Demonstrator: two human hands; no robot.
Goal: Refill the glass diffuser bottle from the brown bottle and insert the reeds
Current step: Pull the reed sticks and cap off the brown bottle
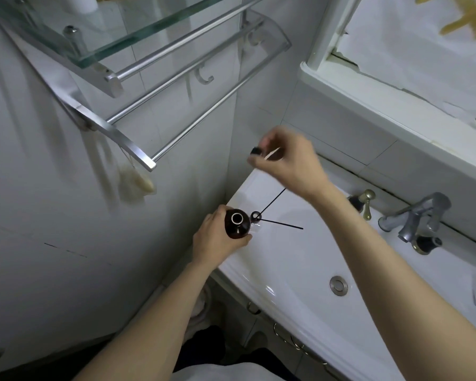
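Far left, up top: a glass shelf [94, 50] and a metal towel rack [176, 125] are being carried by the tiled wall. A pale loofah [139, 184] is being hung below the rack's end.

Lower down, the brown bottle [238, 229] is being gripped by the left hand [215, 243]. Fingers and thumb are being wrapped round its body from the left side. The bottle is being kept upright on the back-left corner of the white sink [286, 257], and its open mouth is being shown to the camera, uncapped.

Just right of it, touching or nearly so, the glass diffuser bottle [255, 221] is being stood on the same corner ledge, its black neck ring being seen from above. It is not being touched by either hand. Two black reeds [272, 202] are being held in its neck, one being leaned up and right toward the right hand, the other [283, 224] being laid out low to the right over the ledge.

Further right and higher, well clear of both bottles, the right hand [289, 160] is being held in the air. Its fingers are being curled in, and a small black piece [256, 151] is being pinched at the fingertips. A thin pale streak is being crossed over the fingers; motion blur, so it cannot be told what it is.

Right side: an overflow ring [338, 285] is being shown in the basin wall, a chrome faucet [418, 215] is being mounted on the back rim, and a window sill [396, 105] is being run above it.
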